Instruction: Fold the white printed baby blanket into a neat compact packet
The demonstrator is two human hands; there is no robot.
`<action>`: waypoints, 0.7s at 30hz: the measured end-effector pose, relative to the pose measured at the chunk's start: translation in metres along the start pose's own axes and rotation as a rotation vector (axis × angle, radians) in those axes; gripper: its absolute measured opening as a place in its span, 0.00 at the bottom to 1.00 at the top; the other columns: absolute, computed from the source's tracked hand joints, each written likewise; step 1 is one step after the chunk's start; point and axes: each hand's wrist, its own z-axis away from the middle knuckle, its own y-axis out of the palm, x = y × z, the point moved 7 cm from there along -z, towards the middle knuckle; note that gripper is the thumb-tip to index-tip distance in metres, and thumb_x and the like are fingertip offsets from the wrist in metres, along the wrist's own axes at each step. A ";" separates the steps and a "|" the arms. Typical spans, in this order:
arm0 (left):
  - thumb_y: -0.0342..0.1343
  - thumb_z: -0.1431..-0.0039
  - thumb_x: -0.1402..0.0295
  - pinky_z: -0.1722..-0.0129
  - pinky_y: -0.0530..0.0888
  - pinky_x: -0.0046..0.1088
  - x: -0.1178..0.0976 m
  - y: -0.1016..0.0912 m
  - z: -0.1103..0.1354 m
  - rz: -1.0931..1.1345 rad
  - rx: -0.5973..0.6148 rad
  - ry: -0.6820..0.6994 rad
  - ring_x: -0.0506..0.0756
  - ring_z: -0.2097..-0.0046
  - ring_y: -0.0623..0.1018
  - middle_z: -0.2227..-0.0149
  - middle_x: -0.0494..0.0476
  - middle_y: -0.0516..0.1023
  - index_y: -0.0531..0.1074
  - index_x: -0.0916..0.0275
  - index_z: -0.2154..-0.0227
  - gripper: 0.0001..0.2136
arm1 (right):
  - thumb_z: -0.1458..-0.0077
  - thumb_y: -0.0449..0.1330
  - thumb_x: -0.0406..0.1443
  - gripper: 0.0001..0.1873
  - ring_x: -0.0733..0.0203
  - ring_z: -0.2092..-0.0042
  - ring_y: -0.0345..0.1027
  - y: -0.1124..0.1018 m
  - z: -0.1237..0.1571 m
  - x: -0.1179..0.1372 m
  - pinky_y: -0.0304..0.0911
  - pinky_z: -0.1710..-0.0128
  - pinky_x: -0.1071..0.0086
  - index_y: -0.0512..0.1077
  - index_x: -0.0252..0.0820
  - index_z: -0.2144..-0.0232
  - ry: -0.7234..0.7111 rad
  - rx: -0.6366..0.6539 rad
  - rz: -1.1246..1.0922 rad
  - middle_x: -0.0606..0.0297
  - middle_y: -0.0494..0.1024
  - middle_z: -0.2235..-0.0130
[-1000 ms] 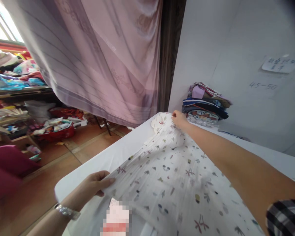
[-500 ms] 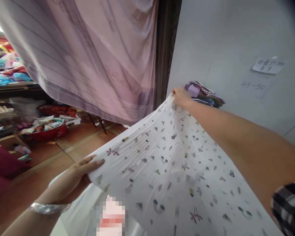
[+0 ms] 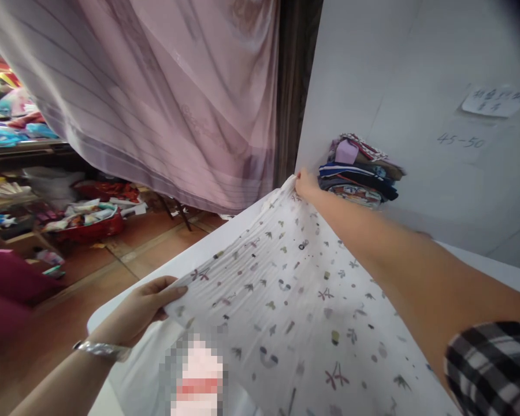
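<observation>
A thin white fabric (image 3: 286, 289) with small printed motifs stretches between my two hands, over a white table (image 3: 156, 277). My left hand (image 3: 153, 300) pinches its near left corner between thumb and fingers, a silvery band on the wrist. At the far end, my right hand (image 3: 305, 184) grips the other corner, and the edge between the two hands is drawn into fine creases. My right forearm crosses above the fabric's right side. A pixelated patch covers something at the bottom, beneath the fabric's near edge.
A stack of folded cloths (image 3: 359, 170) lies beside the white wall (image 3: 398, 75), which bears handwritten paper labels (image 3: 494, 101). A pink curtain (image 3: 190, 104) hangs behind the table. On the left floor stands a red basin (image 3: 91, 222) full of bits, near a cluttered shelf (image 3: 21, 144).
My right hand has come slightly down and left with the fabric's far corner, showing more of the folded stack. My left hand keeps its pinch, nearly in place. The view has shifted a little.
</observation>
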 end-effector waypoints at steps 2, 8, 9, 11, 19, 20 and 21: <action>0.62 0.63 0.53 0.77 0.63 0.20 0.006 0.004 -0.003 -0.016 0.033 -0.011 0.46 0.74 0.66 0.75 0.46 0.70 0.72 0.63 0.72 0.20 | 0.52 0.51 0.26 0.11 0.57 0.62 0.66 0.016 0.006 -0.007 0.61 0.61 0.66 0.68 0.39 0.66 0.032 0.055 -0.040 0.58 0.73 0.65; 0.63 0.71 0.53 0.80 0.61 0.22 0.004 0.011 -0.002 -0.109 -0.060 -0.040 0.47 0.77 0.64 0.77 0.49 0.71 0.73 0.63 0.71 0.22 | 0.57 0.55 0.25 0.30 0.58 0.57 0.67 0.038 0.014 -0.023 0.64 0.61 0.67 0.62 0.41 0.49 0.009 0.133 -0.303 0.54 0.68 0.48; 0.62 0.71 0.53 0.80 0.62 0.22 0.002 0.012 -0.001 -0.117 -0.072 -0.038 0.48 0.77 0.65 0.75 0.50 0.72 0.73 0.62 0.70 0.23 | 0.58 0.56 0.26 0.33 0.59 0.58 0.68 0.038 0.014 -0.026 0.65 0.62 0.67 0.59 0.41 0.46 0.016 0.147 -0.350 0.52 0.64 0.45; 0.62 0.70 0.54 0.80 0.63 0.23 0.001 0.013 -0.002 -0.133 -0.083 -0.032 0.49 0.76 0.66 0.74 0.51 0.74 0.74 0.62 0.69 0.22 | 0.57 0.56 0.26 0.37 0.60 0.63 0.70 0.036 0.013 -0.029 0.67 0.66 0.68 0.56 0.41 0.43 0.044 0.180 -0.417 0.50 0.60 0.43; 0.61 0.68 0.53 0.79 0.65 0.23 0.013 0.008 -0.016 -0.214 -0.084 -0.012 0.50 0.75 0.67 0.74 0.51 0.74 0.73 0.61 0.67 0.23 | 0.51 0.52 0.31 0.25 0.60 0.55 0.68 0.003 0.091 -0.013 0.63 0.53 0.63 0.65 0.41 0.48 -0.157 0.149 -0.418 0.59 0.73 0.53; 0.61 0.68 0.53 0.78 0.65 0.24 0.015 0.006 -0.018 -0.230 -0.091 -0.013 0.50 0.75 0.67 0.74 0.50 0.74 0.73 0.60 0.66 0.23 | 0.51 0.53 0.31 0.24 0.60 0.52 0.67 -0.001 0.116 -0.014 0.61 0.50 0.64 0.67 0.42 0.50 -0.233 0.157 -0.395 0.60 0.73 0.53; 0.61 0.68 0.52 0.78 0.65 0.24 0.017 0.005 -0.021 -0.247 -0.094 -0.015 0.51 0.75 0.67 0.75 0.49 0.74 0.72 0.59 0.66 0.24 | 0.51 0.53 0.31 0.23 0.60 0.50 0.65 -0.003 0.143 -0.016 0.59 0.48 0.64 0.68 0.44 0.51 -0.318 0.190 -0.375 0.60 0.72 0.51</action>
